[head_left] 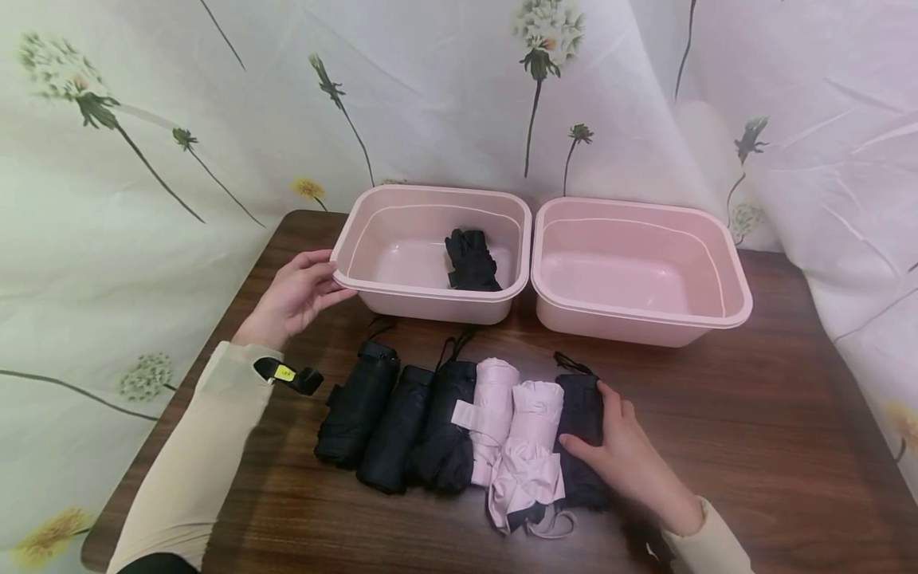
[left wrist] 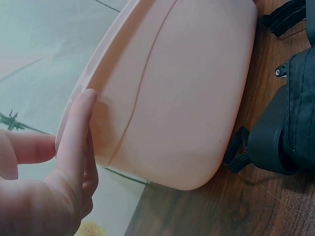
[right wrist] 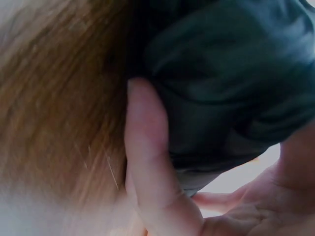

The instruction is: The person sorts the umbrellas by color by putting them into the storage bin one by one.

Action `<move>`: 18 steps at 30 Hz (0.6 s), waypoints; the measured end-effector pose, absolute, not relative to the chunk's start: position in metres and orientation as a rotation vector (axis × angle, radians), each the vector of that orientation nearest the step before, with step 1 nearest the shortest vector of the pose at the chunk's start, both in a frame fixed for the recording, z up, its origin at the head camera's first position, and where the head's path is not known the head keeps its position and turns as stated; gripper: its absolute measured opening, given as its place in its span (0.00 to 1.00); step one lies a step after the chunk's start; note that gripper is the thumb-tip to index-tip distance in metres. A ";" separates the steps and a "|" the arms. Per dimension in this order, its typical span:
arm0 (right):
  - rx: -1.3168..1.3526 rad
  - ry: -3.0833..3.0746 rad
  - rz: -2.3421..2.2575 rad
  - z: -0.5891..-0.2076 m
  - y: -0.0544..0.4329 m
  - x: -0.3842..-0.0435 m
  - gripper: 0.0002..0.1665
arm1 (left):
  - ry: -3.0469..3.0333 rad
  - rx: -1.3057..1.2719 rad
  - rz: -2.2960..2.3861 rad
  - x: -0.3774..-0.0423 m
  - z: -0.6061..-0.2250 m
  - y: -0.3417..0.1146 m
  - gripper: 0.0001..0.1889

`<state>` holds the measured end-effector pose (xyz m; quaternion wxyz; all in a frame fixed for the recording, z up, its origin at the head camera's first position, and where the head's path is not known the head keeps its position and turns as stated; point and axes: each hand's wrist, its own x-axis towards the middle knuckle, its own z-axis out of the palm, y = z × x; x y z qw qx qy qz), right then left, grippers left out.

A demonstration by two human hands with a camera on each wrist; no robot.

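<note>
At the left corner of the left pink plastic basin [head_left: 430,301], my left hand [head_left: 297,293] pinches the rim between thumb and fingers. The left wrist view shows the fingers [left wrist: 78,128] along the basin's wall. My right hand [head_left: 638,454] grips a black folded umbrella [head_left: 579,414] at the right end of a row on the table, thumb on its near left side. In the right wrist view a finger [right wrist: 147,123] curls along the dark fabric [right wrist: 221,93]. Beside it lie two pink folded umbrellas [head_left: 538,402], then several black folded umbrellas [head_left: 358,406] farther left.
Inside the left basin lies a black cloth bundle [head_left: 473,263]. A second pink basin [head_left: 645,319] stands close to its right, with bare bottom showing. Both stand at the back of the dark wooden table [head_left: 760,446], against a flower-printed cloth [head_left: 445,96].
</note>
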<state>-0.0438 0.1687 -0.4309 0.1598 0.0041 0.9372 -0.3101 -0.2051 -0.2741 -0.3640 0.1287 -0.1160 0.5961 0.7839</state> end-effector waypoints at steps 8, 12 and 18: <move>0.031 2.690 -0.928 -0.434 0.169 -0.044 0.59 | 1.726 -0.336 2.281 -0.206 -0.365 -0.275 0.15; 0.052 2.671 -0.949 -0.434 0.169 -0.043 0.59 | 1.720 -0.338 2.282 -0.206 -0.365 -0.276 0.15; 0.064 2.678 -0.965 -0.435 0.170 -0.042 0.58 | 1.728 -0.339 2.281 -0.206 -0.365 -0.276 0.15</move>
